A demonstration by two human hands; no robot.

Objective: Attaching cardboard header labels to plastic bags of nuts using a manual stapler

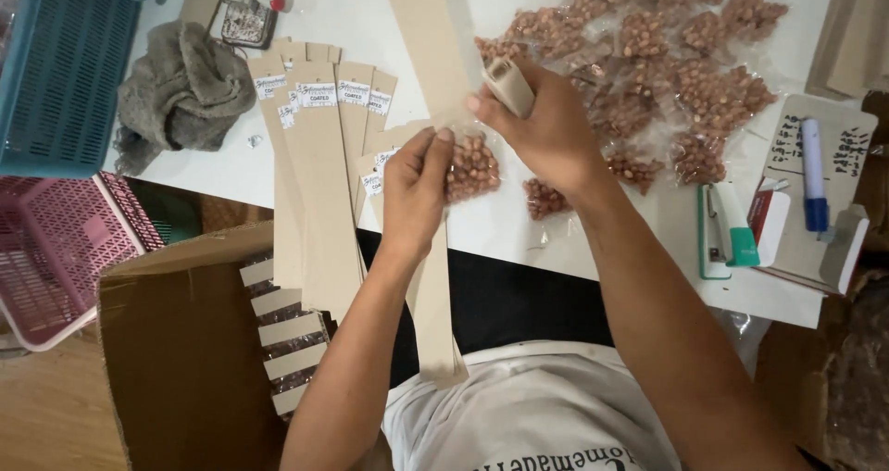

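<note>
My left hand (pixel 416 186) pinches a small clear packet of coated peanuts (pixel 472 167) against a long tan cardboard strip (pixel 433 304) that hangs toward my lap. My right hand (pixel 546 124) is closed around the strip's top end, folded into a curl (pixel 509 84), just above the packet. Many more clear peanut packets (pixel 662 54) lie scattered on the white table (pixel 333 8) beyond my right hand. A fan of tan strips with white labels (pixel 319 156) lies left of my left hand.
An open cardboard box (pixel 185 360) at lower left holds finished strips with packets. A teal basket (pixel 60 63), a pink basket (pixel 51 249) and a grey cloth (pixel 181 87) sit left. A green stapler (pixel 722 235), a blue marker (pixel 813 170) and scribbled cardboard lie right.
</note>
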